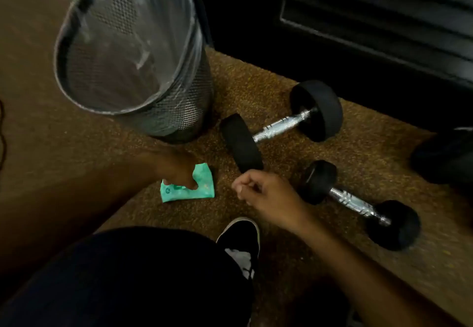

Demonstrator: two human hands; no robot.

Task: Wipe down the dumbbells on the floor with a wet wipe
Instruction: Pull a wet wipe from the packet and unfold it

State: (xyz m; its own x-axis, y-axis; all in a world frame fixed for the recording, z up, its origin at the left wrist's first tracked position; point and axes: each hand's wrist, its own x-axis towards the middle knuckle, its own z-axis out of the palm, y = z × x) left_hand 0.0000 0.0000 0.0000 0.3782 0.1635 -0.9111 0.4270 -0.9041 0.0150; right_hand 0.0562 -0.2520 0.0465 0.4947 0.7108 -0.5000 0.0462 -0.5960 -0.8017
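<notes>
While the left hand [179, 170] is pressing down on the green wipe pack [188, 187] on the carpet [256, 83], fingers curled onto its top, it is probably pinning the pack so a wipe pulls free. Can't tell if a wipe is already pinched. Right hand [261, 193] is hovering loosely curled, holding nothing visible, likely waiting to pull or take the wipe. Both dumbbells are lying untouched just right of the pack: far dumbbell [279, 127] beside the mesh bin [133, 52], near dumbbell [358, 203] closer to the shoe [240, 239]. Bin is sitting within reach, presumably for used wipes.
</notes>
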